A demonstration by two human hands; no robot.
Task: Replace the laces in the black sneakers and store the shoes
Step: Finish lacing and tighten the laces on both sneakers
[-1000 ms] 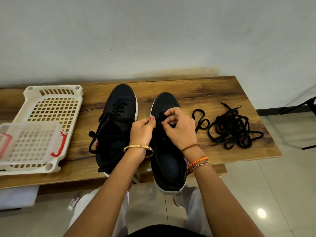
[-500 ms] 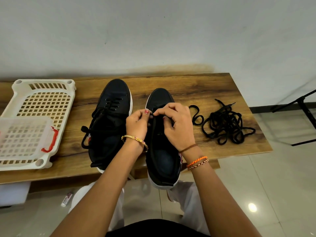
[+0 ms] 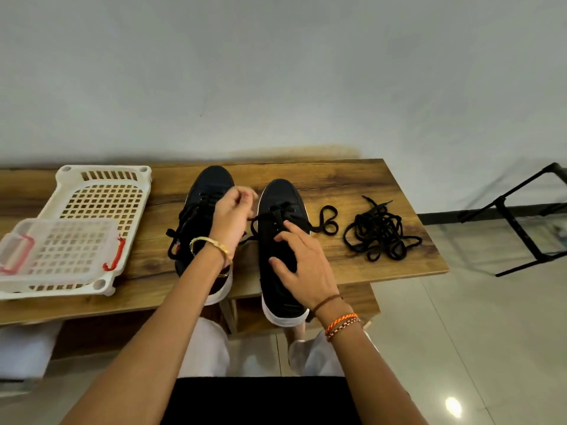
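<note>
two black sneakers stand side by side on the wooden worktop [image 3: 368,185], toes to the wall. the left hand [image 3: 231,214] pinches the lace [image 3: 260,216] of the right sneaker [image 3: 280,240], its grip curled tight. the right hand [image 3: 302,265] rests spread on that shoe's tongue. spare laces [image 3: 380,234] lie tangled just beside; the left sneaker [image 3: 204,216] stays laced.

Plain grey wall [image 3: 276,72], glossy tiled floor [image 3: 491,348], wooden table [image 3: 352,179], black metal stand [image 3: 521,222].

Left hand [image 3: 232,216] pinches lace [image 3: 319,223] end, raised beside right shoe [image 3: 280,240]. Right hand [image 3: 302,265] rests flat on its tongue. Left shoe [image 3: 202,210] alongside; spare laces [image 3: 382,233] on table [image 3: 352,179].
</note>
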